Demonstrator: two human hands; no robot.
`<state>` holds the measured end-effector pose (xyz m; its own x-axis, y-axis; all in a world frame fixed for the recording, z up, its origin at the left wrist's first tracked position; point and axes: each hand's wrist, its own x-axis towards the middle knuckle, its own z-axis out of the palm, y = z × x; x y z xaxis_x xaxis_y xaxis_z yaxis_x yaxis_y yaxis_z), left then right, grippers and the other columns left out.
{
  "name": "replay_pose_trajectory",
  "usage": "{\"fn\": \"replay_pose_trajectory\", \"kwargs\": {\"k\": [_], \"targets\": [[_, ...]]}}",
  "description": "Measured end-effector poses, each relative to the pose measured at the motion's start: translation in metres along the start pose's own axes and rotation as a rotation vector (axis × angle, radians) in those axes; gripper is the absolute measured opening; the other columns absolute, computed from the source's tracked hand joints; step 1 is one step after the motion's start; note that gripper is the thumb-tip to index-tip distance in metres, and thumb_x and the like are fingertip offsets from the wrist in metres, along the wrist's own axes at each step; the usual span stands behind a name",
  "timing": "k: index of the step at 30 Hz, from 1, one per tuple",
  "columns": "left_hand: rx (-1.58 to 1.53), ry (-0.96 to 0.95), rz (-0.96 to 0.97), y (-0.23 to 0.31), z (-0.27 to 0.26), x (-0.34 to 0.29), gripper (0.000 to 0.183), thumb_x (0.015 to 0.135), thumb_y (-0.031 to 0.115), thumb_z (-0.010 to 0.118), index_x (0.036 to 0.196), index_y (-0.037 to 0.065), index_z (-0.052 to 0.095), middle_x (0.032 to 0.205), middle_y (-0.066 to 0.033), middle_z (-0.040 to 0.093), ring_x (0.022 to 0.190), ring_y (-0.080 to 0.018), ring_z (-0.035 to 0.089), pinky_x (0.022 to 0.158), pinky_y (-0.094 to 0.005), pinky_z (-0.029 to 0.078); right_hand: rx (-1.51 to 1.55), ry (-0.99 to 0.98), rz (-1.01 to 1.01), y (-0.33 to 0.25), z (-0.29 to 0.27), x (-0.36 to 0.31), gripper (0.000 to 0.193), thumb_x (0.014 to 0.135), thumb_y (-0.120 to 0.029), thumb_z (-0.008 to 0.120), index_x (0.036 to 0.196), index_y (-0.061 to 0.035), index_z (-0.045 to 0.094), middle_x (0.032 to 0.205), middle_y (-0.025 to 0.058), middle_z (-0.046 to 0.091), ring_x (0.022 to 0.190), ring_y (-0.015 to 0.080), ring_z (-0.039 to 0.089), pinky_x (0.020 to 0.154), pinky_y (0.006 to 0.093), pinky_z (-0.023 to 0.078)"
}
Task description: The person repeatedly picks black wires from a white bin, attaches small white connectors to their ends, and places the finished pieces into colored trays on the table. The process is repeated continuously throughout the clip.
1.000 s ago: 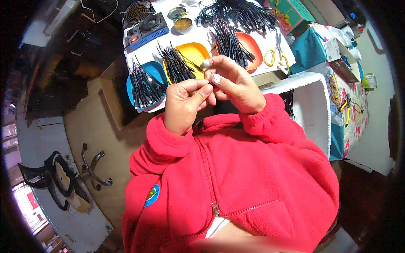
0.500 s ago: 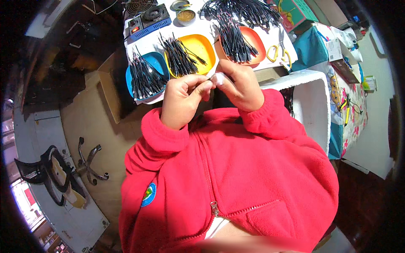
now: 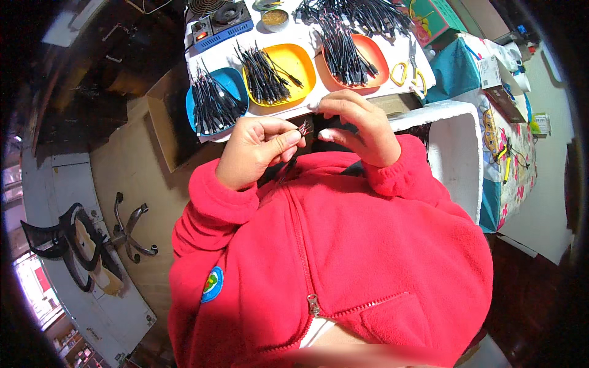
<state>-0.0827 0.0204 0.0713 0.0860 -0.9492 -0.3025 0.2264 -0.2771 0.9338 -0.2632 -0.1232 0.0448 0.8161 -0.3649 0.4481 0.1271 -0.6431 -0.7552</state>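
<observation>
Pinched between the thumb and fingers of my left hand [image 3: 257, 150] are cables with thin red and pale wire ends [image 3: 305, 129] poking out at the fingertips. The rest of these cables is mostly hidden by the hand. Just to the right, my right hand [image 3: 365, 132] is open, thumb apart from the fingers, with white coverings on some tips. Beyond the hands, bundles of black cables lie in a blue tray [image 3: 240, 87], a yellow tray [image 3: 300, 61] and an orange tray [image 3: 375, 56].
A larger heap of black cables [image 3: 362, 17] lies behind the trays. Yellow-handled scissors [image 3: 412, 64] rest right of them. At the far left stand a blue-based hot plate [image 3: 224, 32] and a small bowl [image 3: 274, 21]. A white foam box [image 3: 463, 147] stands at my right.
My hands have drawn apart: the right has let go and opened, moving right, while the left has shifted slightly left, baring the wire ends.
</observation>
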Motion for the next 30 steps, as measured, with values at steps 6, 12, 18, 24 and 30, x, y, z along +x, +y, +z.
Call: {"fn": "replay_pose_trajectory", "kwargs": {"k": [6,12,18,24,30], "targets": [[0.057,-0.037,-0.042,0.005,0.003,0.005,0.015,0.091,0.009,0.060,0.089,-0.004,0.067,0.068,0.0007,0.059,0.057,-0.0025,0.048,0.051,-0.0160,0.036,-0.099,0.057,-0.228,-0.002,0.002,0.006,0.028,0.073,-0.004,0.073,0.099,-0.0044,0.063,0.090,0.0091,0.060,0.082,0.0253,0.062,0.070,0.0332,0.051],[0.130,-0.002,-0.013,0.004,0.007,0.008,0.014,0.091,0.007,0.060,0.089,-0.004,0.067,0.068,0.0006,0.060,0.058,-0.0031,0.050,0.054,-0.0181,0.040,0.011,0.058,-0.106,0.006,0.010,0.003,0.020,0.074,-0.004,0.073,0.089,-0.0047,0.061,0.084,0.0081,0.060,0.075,0.0253,0.060,0.065,0.0330,0.050],[0.425,0.035,0.111,0.002,0.008,0.011,0.010,0.087,0.005,0.061,0.089,-0.004,0.066,0.070,-0.0043,0.063,0.058,-0.0076,0.053,0.054,-0.0207,0.043,0.151,-0.005,0.134,0.010,0.012,-0.004,0.018,0.077,-0.004,0.071,0.089,-0.0026,0.058,0.079,0.0086,0.058,0.075,0.0200,0.060,0.064,0.0299,0.048],[1.400,0.203,0.819,-0.013,0.018,0.018,0.012,0.075,0.003,0.062,0.087,0.002,0.061,0.066,-0.0098,0.055,0.060,-0.0258,0.059,0.054,-0.0366,0.048,1.231,-0.142,0.789,0.027,0.024,-0.010,0.019,0.091,-0.020,0.063,0.090,-0.0010,0.061,0.081,-0.0014,0.057,0.071,0.0065,0.050,0.066,0.0209,0.042],[0.957,0.194,0.608,-0.018,0.010,0.019,0.009,0.081,0.003,0.063,0.089,-0.002,0.065,0.070,-0.0110,0.062,0.060,-0.0205,0.062,0.055,-0.0296,0.048,0.866,0.033,0.622,0.023,0.023,-0.015,0.019,0.091,-0.018,0.062,0.093,0.0007,0.061,0.086,0.0000,0.060,0.071,0.0072,0.052,0.065,0.0215,0.043]]}}
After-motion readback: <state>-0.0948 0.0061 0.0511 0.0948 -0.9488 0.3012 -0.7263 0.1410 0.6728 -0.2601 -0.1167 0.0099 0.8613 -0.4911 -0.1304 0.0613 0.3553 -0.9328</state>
